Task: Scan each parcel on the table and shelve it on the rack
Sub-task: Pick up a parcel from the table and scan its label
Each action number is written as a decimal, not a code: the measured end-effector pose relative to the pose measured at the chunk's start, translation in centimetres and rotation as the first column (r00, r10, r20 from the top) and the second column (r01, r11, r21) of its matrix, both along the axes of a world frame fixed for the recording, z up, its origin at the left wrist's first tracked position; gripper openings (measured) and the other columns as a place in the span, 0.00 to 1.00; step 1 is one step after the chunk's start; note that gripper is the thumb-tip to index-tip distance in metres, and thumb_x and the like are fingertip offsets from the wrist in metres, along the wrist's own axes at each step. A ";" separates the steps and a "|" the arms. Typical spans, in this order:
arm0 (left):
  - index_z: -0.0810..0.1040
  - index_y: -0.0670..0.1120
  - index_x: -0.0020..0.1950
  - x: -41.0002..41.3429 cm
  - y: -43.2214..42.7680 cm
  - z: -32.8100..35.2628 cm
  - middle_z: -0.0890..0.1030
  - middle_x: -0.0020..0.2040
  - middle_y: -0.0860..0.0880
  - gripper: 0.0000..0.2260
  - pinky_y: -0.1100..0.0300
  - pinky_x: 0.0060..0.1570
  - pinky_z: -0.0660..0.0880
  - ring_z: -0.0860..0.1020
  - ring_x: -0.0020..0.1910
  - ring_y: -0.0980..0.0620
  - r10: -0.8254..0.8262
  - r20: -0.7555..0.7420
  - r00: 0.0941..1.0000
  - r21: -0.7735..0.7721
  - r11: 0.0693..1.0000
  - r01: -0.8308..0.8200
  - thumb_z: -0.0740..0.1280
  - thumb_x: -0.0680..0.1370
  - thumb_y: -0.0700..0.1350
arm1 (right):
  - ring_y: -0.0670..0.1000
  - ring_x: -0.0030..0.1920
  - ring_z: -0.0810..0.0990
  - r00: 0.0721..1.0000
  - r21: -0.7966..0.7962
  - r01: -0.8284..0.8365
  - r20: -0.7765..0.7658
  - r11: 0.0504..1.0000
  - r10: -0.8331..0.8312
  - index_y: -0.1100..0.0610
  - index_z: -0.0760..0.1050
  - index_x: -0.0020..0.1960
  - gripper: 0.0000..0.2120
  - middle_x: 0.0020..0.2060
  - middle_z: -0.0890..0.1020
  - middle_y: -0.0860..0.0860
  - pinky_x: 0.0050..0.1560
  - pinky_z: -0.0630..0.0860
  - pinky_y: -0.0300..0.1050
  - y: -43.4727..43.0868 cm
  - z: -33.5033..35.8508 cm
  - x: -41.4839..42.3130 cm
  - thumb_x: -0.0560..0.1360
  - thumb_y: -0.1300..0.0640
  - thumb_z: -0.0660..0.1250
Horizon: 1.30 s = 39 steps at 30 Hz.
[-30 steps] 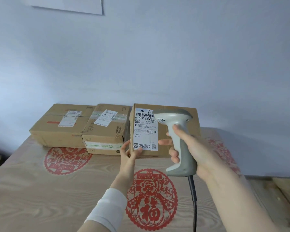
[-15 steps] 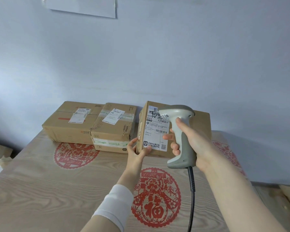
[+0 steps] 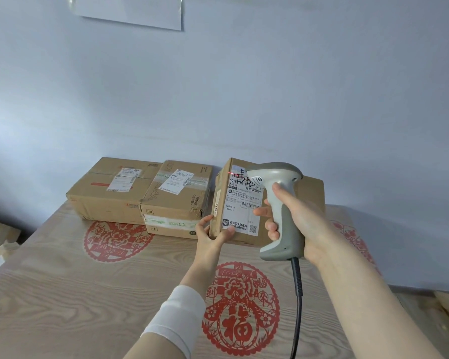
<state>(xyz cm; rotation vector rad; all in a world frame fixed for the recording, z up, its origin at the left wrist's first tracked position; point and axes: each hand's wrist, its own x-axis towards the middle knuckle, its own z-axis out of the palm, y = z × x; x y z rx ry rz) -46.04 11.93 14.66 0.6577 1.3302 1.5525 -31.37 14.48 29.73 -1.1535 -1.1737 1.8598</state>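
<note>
Scanner (image 3: 278, 200) is gripped by its handle in the right hand (image 3: 303, 224), fingers curled round it. Upright parcel (image 3: 240, 203) is pinched at its lower left corner by the left hand (image 3: 210, 237), at the worktop's (image 3: 88, 294) far side. A red line is noted across the label top. Two further parcels (image 3: 106, 198) are seen beyond, against the wall.

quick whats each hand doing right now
Left hand: grips the white-labelled brown cardboard parcel by its corner.
Right hand: grips the grey corded barcode scanner.

Left parcel (image 3: 109, 195), middle stack (image 3: 174, 203) touching, on table (image 3: 62, 294) by wall (image 3: 244, 99) — third parcel (image 3: 240, 213) right, scanner (image 3: 272, 174) before it.
</note>
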 end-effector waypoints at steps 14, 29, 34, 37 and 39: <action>0.66 0.57 0.55 -6.8 -6.0 3.6 0.78 0.51 0.53 0.31 0.56 0.58 0.67 0.75 0.52 0.56 0.299 0.084 0.951 0.136 0.942 -0.308 0.72 0.55 0.59 | 0.47 0.24 0.72 0.985 0.253 0.077 -0.166 0.964 -0.036 0.54 0.75 0.53 0.12 0.47 0.86 0.51 0.23 0.71 0.39 -1.0 2.0 -0.2 0.74 0.49 0.67; 0.67 0.48 0.62 -18.9 -33.8 12.6 0.74 0.56 0.47 0.25 0.61 0.44 0.67 0.72 0.50 0.51 0.789 0.204 0.579 0.190 0.549 -0.814 0.65 0.67 0.53 | 0.45 0.27 0.78 0.940 0.324 -0.201 -0.201 0.924 0.275 0.52 0.75 0.44 0.12 0.28 0.80 0.49 0.27 0.72 0.36 -15.3 1.7 -23.0 0.71 0.43 0.70; 0.68 0.50 0.61 -24.1 -44.5 15.3 0.74 0.61 0.45 0.16 0.57 0.59 0.68 0.72 0.58 0.47 0.831 0.139 0.538 0.255 0.495 -0.831 0.64 0.75 0.51 | 0.54 0.42 0.83 0.886 0.300 -0.340 -0.216 0.891 0.410 0.50 0.76 0.42 0.15 0.34 0.82 0.48 0.46 0.79 0.50 -24.1 2.9 -31.6 0.68 0.39 0.71; 0.67 0.51 0.64 -27.9 -50.4 17.4 0.73 0.64 0.45 0.24 0.54 0.65 0.66 0.72 0.62 0.47 0.840 0.039 0.540 0.288 0.508 -0.812 0.67 0.71 0.55 | 0.59 0.50 0.81 0.847 0.312 -0.394 -0.244 0.865 0.473 0.50 0.75 0.44 0.15 0.43 0.82 0.53 0.55 0.77 0.58 -29.5 4.7 -36.5 0.69 0.38 0.70; 0.68 0.51 0.65 -30.6 -54.4 18.7 0.75 0.61 0.46 0.28 0.55 0.63 0.68 0.74 0.60 0.49 0.861 -0.004 0.509 0.317 0.484 -0.816 0.68 0.67 0.58 | 0.58 0.47 0.82 0.814 0.316 -0.431 -0.268 0.845 0.515 0.49 0.75 0.46 0.14 0.44 0.83 0.53 0.54 0.78 0.60 -33.2 5.8 -40.0 0.70 0.40 0.69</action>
